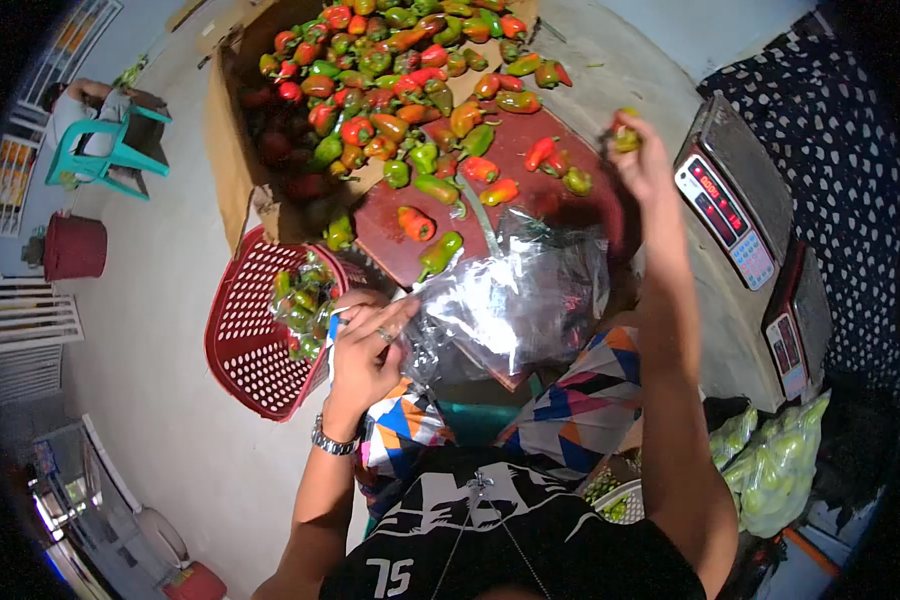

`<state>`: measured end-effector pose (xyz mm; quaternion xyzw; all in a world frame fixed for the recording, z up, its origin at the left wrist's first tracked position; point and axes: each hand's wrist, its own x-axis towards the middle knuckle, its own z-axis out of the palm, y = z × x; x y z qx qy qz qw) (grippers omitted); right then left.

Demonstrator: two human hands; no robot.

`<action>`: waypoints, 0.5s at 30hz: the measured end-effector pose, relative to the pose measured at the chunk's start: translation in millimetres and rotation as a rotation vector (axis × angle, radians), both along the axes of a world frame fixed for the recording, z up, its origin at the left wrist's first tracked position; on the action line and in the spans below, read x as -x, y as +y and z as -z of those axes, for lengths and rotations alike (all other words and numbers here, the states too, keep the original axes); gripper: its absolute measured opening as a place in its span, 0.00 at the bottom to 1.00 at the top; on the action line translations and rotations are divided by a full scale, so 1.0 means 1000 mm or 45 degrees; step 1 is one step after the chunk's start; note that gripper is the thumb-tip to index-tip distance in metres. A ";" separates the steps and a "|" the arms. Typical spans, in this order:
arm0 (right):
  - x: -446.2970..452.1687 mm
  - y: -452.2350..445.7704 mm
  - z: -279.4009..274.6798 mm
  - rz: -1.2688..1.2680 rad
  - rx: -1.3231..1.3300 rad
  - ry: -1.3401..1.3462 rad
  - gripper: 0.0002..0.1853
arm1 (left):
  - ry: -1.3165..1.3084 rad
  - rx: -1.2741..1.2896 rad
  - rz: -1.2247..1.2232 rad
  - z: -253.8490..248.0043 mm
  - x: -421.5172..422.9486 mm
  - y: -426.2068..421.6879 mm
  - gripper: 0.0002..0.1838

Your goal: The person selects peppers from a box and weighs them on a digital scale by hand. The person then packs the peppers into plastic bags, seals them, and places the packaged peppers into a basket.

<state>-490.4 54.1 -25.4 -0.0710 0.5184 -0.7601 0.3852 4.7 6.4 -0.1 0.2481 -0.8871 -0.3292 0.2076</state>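
Observation:
My right hand (645,165) is raised at the right edge of the red tabletop (380,225), closed on a yellow-green pepper (626,138). A clear plastic bag (515,300) spreads over the near part of the tabletop and above my lap. Its left end is pinched in my left hand (368,345), whose fingers are curled at the plastic. Just beyond that hand a green pepper (440,254) lies on the tabletop. Several loose red, orange and green peppers are scattered farther back, among them a red pepper (416,223).
A cardboard box (228,150) spills a heap of peppers at the back. Left of my lap stands a red perforated basket (232,325) with bagged peppers (305,305). Digital scales (725,215) and filled bags (785,470) are on the right. Someone sits on a green chair (120,145).

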 end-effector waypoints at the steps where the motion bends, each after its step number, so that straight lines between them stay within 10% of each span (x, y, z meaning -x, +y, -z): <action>1: 0.026 0.017 -0.014 0.102 0.030 0.037 0.09 | -0.004 0.010 0.003 0.000 0.000 -0.001 0.33; 3: 0.139 0.070 0.007 0.124 -0.312 0.656 0.15 | -0.018 0.029 0.005 0.000 -0.001 -0.001 0.33; 5: 0.197 0.108 0.009 0.929 -1.429 1.506 0.28 | -0.021 0.008 0.003 0.000 0.000 -0.001 0.33; 15: 0.313 0.191 0.008 0.758 -1.974 1.550 0.37 | -0.155 -0.035 -0.009 -0.007 0.016 0.002 0.31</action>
